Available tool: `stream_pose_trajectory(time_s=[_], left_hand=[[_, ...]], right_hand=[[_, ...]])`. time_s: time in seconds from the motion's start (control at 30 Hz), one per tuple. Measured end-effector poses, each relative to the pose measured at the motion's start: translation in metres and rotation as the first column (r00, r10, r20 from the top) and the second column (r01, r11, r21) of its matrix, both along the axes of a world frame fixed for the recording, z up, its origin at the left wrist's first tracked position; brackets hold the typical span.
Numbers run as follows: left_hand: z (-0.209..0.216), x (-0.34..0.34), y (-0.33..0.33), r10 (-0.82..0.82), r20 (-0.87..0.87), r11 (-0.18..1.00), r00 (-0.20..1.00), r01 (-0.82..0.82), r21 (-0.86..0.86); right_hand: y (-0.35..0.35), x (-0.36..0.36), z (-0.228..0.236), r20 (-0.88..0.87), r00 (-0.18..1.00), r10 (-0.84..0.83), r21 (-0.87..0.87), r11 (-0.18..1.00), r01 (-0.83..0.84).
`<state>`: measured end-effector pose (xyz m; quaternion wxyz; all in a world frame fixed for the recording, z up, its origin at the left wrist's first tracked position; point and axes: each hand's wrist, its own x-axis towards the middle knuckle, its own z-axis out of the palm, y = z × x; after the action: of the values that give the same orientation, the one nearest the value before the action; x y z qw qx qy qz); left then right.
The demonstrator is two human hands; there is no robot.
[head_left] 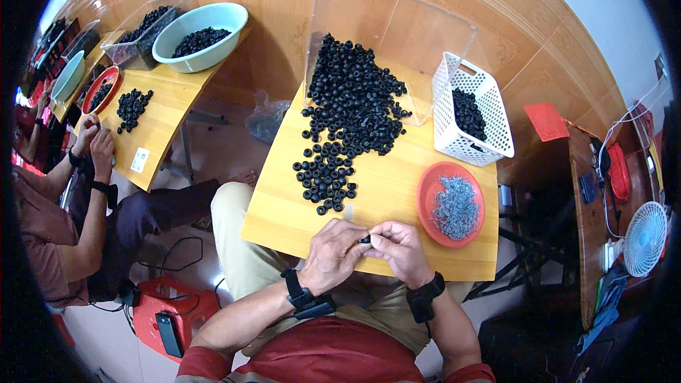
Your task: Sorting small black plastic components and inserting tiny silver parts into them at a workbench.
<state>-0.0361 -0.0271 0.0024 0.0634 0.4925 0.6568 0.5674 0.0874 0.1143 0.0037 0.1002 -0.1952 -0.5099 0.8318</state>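
Observation:
My left hand (332, 252) and my right hand (403, 250) meet just over the near edge of the wooden table. Their fingertips pinch one small black round part (366, 239) between them, and most of it is hidden by the fingers. Beyond them, loose black ring-shaped parts (326, 179) lie scattered. These run back into a large heap (355, 96) at the mouth of a clear plastic bin (397, 18). To the right of my hands is a red plate (428, 230) with a pile of small silvery-grey pieces (455, 207), too fine to make out.
A white perforated basket (494, 128) with black parts stands at the table's far right. At left, a person (64, 241) works at another table (163, 110) with a pale green basin (233, 39). A red stool (152, 319) and a blue fan (645, 239) flank me.

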Motion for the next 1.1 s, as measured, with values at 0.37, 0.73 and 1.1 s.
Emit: stream_pose_trajectory(time_s=[0.37, 0.73, 1.1], left_hand=[[0.003, -0.003, 0.002, -0.011, 0.028, 0.999, 1.0, 0.012, -0.048], [0.003, -0.005, -0.001, -0.091, -0.012, 0.995, 0.996, 0.091, -0.029], [0.008, -0.001, -0.004, -0.005, 0.04, 0.997, 0.999, 0.008, -0.077]], right_hand=[[-0.009, 0.003, -0.009, -0.005, 0.993, -0.12, 0.138, 0.983, 0.119], [-0.001, 0.001, -0.004, 0.0, 1.0, -0.028, -0.059, 0.998, 0.028], [-0.003, -0.002, 0.014, 0.057, 0.998, 0.015, 0.049, 0.999, -0.018]])
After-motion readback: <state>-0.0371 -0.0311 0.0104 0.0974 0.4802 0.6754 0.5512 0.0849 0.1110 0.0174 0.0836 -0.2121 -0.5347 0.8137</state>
